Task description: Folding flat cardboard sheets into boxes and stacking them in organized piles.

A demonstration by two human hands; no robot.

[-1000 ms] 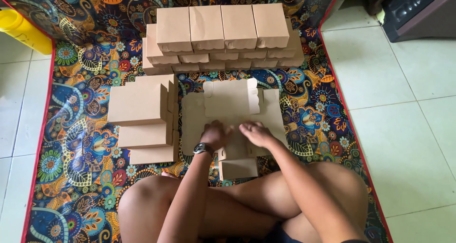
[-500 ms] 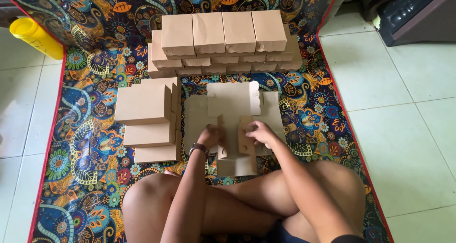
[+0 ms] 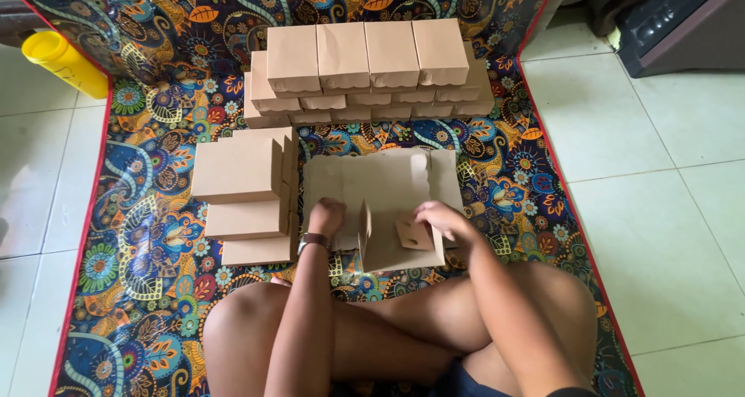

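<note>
Hands work a half-folded cardboard box (image 3: 392, 246) on the patterned mat (image 3: 147, 234): left hand (image 3: 327, 216) fingers curled on its side flap, right hand (image 3: 442, 220) fingers pinching the tab.

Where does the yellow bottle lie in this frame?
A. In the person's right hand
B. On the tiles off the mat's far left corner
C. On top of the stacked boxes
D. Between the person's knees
B: the yellow bottle lies on the pale floor tiles, at the far left edge of the patterned mat.
</note>
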